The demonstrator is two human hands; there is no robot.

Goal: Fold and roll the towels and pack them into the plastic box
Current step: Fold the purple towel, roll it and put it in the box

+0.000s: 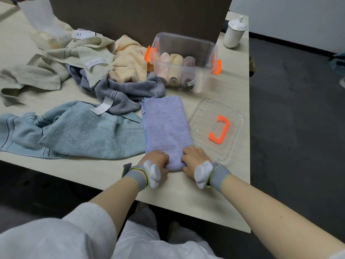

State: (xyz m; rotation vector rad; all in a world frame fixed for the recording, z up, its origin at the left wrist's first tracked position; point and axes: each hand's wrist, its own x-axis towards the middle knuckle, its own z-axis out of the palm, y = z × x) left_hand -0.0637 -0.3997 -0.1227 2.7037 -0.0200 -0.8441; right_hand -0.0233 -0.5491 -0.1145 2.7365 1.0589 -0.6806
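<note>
fluffy cloth towel [166, 126], glossy plastic box [183, 43]

Both forearms reach forward, bare from pushed-up white sleeves, each wrist wrapped in a grey band carrying a white device. The left hand [157, 161] and right hand [194, 158] sit close side by side, knuckles up, fingers curled under and pinching what lies between them.

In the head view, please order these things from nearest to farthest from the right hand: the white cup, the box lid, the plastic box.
From the right hand:
1. Box lid, just beyond, on the right.
2. Plastic box, further back, holding three rolled towels.
3. White cup, far right corner of the table.
</note>
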